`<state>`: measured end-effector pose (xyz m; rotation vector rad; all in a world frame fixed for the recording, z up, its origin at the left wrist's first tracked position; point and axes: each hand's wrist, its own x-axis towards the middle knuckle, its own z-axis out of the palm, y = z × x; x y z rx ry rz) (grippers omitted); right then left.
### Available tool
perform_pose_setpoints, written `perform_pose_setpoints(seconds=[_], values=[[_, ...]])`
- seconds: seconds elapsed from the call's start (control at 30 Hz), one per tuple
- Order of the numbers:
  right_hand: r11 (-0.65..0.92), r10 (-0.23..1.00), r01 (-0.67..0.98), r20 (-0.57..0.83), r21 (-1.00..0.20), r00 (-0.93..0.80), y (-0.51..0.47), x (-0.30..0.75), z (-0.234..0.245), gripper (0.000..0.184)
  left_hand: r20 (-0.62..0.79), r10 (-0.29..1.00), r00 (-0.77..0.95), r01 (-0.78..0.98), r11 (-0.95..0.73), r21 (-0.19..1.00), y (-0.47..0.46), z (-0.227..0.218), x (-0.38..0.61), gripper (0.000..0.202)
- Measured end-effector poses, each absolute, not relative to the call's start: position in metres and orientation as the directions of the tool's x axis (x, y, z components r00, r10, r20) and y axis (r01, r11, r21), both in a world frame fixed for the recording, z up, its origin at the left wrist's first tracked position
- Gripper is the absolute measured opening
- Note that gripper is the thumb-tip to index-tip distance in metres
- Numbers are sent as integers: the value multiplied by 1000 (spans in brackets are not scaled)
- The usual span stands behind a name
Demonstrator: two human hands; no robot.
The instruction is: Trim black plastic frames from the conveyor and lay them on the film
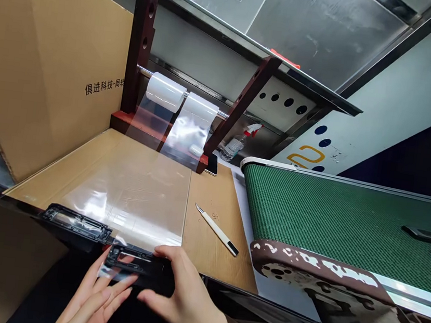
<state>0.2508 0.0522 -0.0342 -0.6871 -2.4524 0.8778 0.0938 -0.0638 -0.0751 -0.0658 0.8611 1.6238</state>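
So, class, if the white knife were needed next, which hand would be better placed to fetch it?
Probably the right hand: it is nearer the white knife, which lies beyond it. The left hand is farther off, at the left end of the black frame between the hands.

Black rectangular frame between hands; clear film at left end

The left hand points upward with its fingers extended and slightly parted, while the right hand angles leftward, index finger curved above its separated thumb.
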Motion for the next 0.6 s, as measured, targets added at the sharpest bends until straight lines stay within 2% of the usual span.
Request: perform_pose_setpoints(seconds=[0.07, 0.17, 0.3, 0.47, 0.6], values=[[686, 571, 306, 227, -660, -789, 51, 250, -34, 70, -488, 834, -259, -877, 8, 480, -63, -75, 94, 82], [683, 591, 327, 232, -653, -772, 50, 248, -35, 62, -503, 826, -253, -886, 11, 463, -62, -71, 94, 86], [624, 646, 342, 217, -703, -731, 50, 247, -36, 52, -501, 834, -232, -894, 19, 447, -60, -68, 93, 87], [588, 689, 359, 218, -725, -691, 53, 245, -36, 52, -455, 856, -246, -856, 29, 517, -62, -81, 88, 80], [583, 699, 375, 209, -721, -684, 58, 242, -37, 52, -457, 842, -287, -821, 30, 570, -65, -87, 82, 85]])
